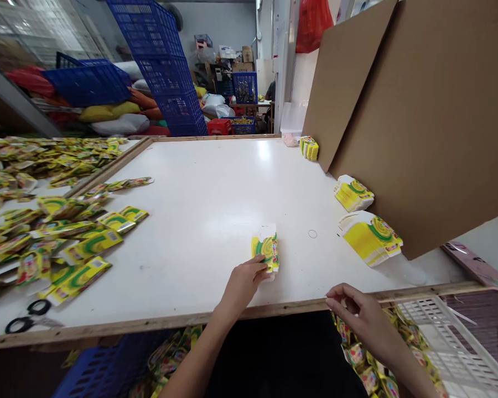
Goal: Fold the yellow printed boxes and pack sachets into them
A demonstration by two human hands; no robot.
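My left hand [245, 281] grips the near end of a flat yellow-and-green printed carton [269, 249] lying on the white table [199, 204]. The carton's white flaps show at its far and near ends. Close to the table's front edge, my right hand [359, 312] is bent, with thumb and index finger brought together. Whether a small thing sits in that pinch is hidden. Right of the carton, a thin rubber band [312, 234] lies on the tabletop. Farther right are a fanned stack of flat cartons [371, 237] and a smaller stack [354, 193].
Filled packs [77, 243] lie heaped at the left, with black-handled scissors [29, 318] near them. Large cardboard sheets [423, 127] lean at the right. A banded carton bundle [309, 148] stands at the back. A white crate [460, 342] and a blue crate [103, 367] sit below the table edge.
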